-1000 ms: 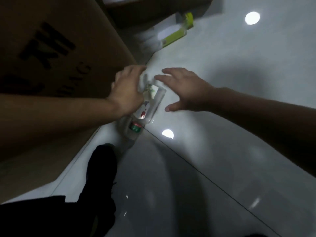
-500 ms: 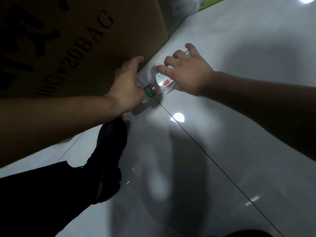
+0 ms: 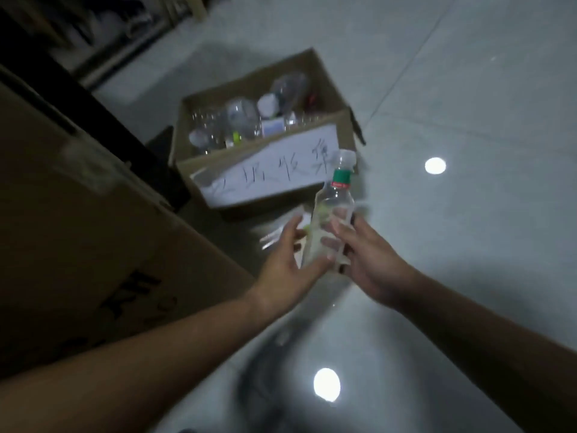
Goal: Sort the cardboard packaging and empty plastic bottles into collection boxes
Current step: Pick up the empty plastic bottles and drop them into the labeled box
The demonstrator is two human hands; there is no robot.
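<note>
- I'm now lifting the bottle [image 3: 334, 210] off the floor [image 3: 474, 270], left hand [image 3: 288, 271] and right hand [image 3: 373, 270] fingers [image 3: 339, 225] curling round it.
- I'm facing the box [image 3: 218, 159]; dropping it in looks next.

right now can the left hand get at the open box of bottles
Probably yes: the box sits just beyond the left hand with its top open. But that hand is busy holding the bottle along with the right hand.

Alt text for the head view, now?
The left hand and right hand hold a clear plastic bottle over a pale floor. Beyond stands an open cardboard box with a handwritten label, holding empty bottles; a large carton fills the left.
</note>
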